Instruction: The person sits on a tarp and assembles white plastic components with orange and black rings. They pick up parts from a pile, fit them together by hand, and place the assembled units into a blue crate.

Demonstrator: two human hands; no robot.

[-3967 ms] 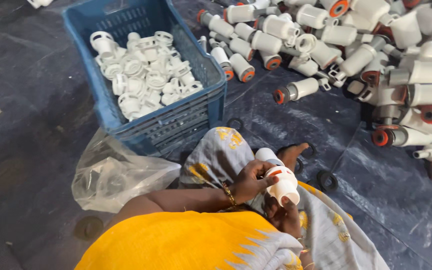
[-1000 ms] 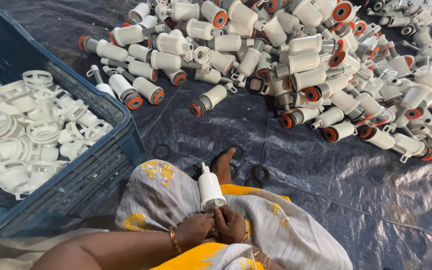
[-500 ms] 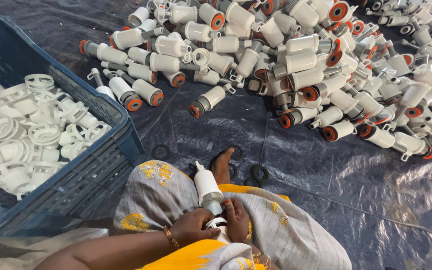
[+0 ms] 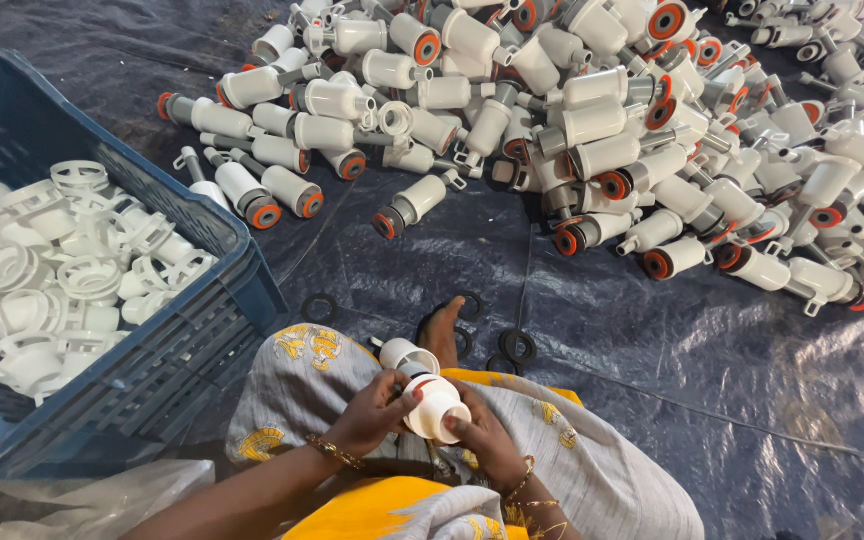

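White plastic is everywhere: one white cylindrical fitting sits in the person's lap, held in both hands over grey patterned cloth. Left hand wraps it from the side, thumb and fingers pressed against the wide cap end; right hand cups it from beneath, fingers curled close around it. Black rubber rings, about five that I can count, lie on the dark tarpaulin beside one bare foot. One blue crate holds white ring-shaped parts. Beyond, a pile of white fittings with orange ends, too many to count.
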